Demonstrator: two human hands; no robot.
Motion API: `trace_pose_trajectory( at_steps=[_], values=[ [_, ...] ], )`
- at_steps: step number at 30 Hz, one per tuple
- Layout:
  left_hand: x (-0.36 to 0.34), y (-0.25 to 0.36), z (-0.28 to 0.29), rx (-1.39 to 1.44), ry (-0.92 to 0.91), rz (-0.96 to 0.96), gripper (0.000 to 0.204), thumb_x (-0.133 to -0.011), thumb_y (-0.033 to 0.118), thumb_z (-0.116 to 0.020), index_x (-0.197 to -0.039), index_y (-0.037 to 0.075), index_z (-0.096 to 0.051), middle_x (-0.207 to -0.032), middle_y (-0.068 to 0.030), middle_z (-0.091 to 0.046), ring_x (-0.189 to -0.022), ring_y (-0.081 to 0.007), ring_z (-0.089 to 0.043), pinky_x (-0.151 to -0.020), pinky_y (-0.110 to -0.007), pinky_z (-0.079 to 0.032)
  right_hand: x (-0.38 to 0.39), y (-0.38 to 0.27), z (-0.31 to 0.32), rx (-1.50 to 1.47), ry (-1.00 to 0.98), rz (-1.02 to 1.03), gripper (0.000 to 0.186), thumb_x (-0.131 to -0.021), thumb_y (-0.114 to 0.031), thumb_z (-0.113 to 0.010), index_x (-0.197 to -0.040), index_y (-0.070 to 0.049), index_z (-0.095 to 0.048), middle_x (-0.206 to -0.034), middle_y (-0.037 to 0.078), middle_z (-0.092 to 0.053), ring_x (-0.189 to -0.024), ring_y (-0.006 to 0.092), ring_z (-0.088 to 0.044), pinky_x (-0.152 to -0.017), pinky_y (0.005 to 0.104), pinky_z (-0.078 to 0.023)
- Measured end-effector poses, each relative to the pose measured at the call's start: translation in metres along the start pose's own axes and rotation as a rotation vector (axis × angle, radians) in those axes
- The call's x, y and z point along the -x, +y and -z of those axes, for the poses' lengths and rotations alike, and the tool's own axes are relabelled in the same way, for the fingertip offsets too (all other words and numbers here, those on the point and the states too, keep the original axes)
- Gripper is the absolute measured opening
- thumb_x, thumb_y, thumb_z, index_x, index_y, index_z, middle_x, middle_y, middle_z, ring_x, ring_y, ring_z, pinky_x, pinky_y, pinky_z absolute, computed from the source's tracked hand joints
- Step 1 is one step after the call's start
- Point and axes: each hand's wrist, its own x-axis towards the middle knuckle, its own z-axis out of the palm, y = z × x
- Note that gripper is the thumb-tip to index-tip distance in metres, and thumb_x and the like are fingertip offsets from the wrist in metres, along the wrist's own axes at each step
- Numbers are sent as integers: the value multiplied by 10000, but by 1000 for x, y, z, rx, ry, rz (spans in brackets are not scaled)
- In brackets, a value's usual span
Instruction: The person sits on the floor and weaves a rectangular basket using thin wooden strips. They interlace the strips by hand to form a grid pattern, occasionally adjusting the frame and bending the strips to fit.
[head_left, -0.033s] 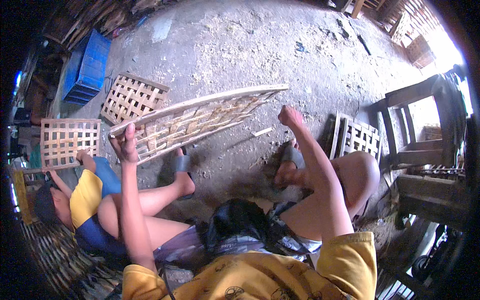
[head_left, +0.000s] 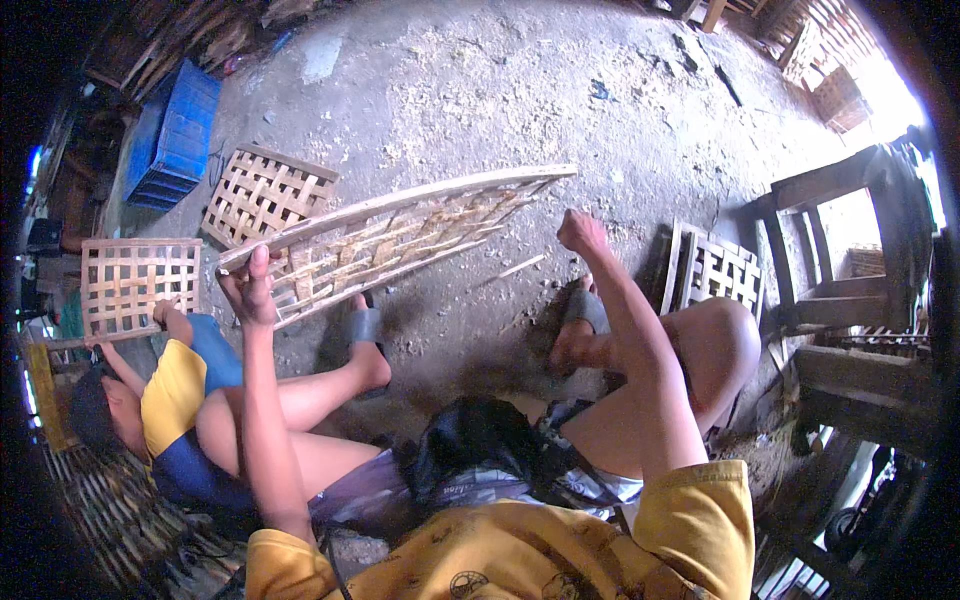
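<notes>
A woven bamboo panel (head_left: 390, 235) with a wooden frame is tilted in front of me, its long upper rail running from lower left to upper right. My left hand (head_left: 255, 285) grips its left corner, thumb up on the rail. My right hand (head_left: 580, 232) is closed in a fist just below and right of the panel's far end, apart from it; whatever it may hold is hidden. A thin pale strip of wood (head_left: 521, 266) shows between the panel and my right hand; whether it lies on the floor or is in the air I cannot tell.
Another woven panel (head_left: 270, 195) lies behind mine near a blue crate (head_left: 175, 135). A person in a yellow and blue shirt (head_left: 175, 400) at left handles a woven panel (head_left: 140, 285). More panels (head_left: 720, 270) lean at right, beside a wooden frame stand (head_left: 830, 300). Wood shavings litter the floor.
The thin wood strip has turned, looking longer and slimmer. The panel's far end has risen very slightly. My hands stay nearly where they were.
</notes>
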Motion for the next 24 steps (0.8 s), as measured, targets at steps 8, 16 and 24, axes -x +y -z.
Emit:
trace_pose_trajectory(
  at_steps=[8, 16, 24],
  values=[
    [-3, 2, 15, 9, 27, 53, 451, -913, 411, -743, -1049, -17, -713, -837, -85, -730, -669, -100, -637, -550, -223, -439, 38, 10, -122, -48, -34, 269, 303, -864, -133, -609, -1156, -117, -690, -1241, 182, -662, -1143, 399, -639, -920, 505, -545],
    [-5, 0, 14, -152, 66, 44, 584, -928, 507, -681, -1092, -53, -692, -828, -101, -710, -567, -75, -543, -490, -204, -378, 70, -14, -205, -107, 306, 384, 322, -871, -143, -635, -1189, -117, -678, -1302, 130, -581, -1194, 332, -568, -949, 495, -482],
    [-13, 10, 0, -102, 64, 68, 437, -976, 406, -671, -947, -29, -695, -790, -86, -695, -569, -80, -554, -476, -199, -375, 63, -8, -186, -68, 232, 310, 276, -896, -180, -624, -1157, -98, -662, -1124, 152, -626, -1092, 340, -598, -891, 479, -459]
  ],
)
